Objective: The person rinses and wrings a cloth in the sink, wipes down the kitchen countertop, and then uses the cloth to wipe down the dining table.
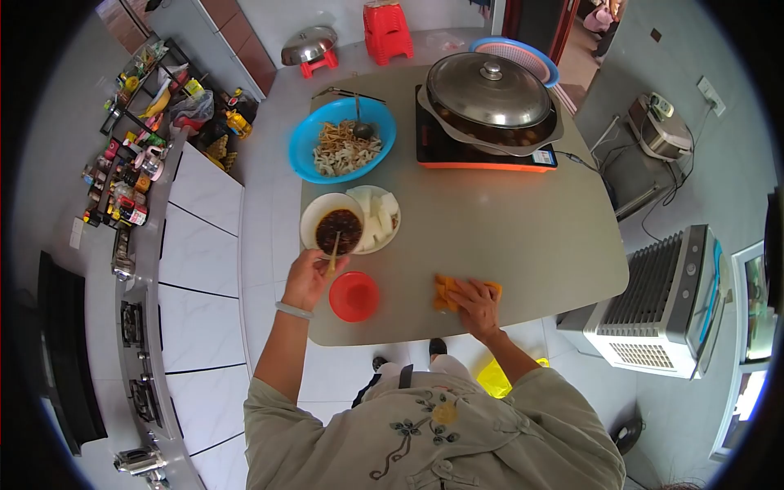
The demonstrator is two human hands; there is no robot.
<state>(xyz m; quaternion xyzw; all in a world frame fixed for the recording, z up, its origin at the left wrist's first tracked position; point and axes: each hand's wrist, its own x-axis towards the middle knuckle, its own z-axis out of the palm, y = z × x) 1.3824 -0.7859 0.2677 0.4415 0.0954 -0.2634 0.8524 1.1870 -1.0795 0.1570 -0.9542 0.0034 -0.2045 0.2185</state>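
My left hand (307, 279) grips the near rim of a white bowl (308, 220) of dark brown sauce (340, 225), with a spoon (334, 251) standing in it against my fingers. The bowl overlaps a white plate (394, 227) bearing white blocks (377, 227); whether it touches the plate I cannot tell. Just below that hand sits a red bowl (354, 296). My right hand (478, 309) presses on an orange cloth (445, 287) near the table's front edge, its fingers over the fabric.
On the table (465, 220), a blue basin (300, 151) holds pale strips and a ladle (362, 126). A lidded pan (490, 90) rests on an induction cooker (490, 162) at the back right. An air cooler (661, 302) stands right; counters (200, 261) line the left.
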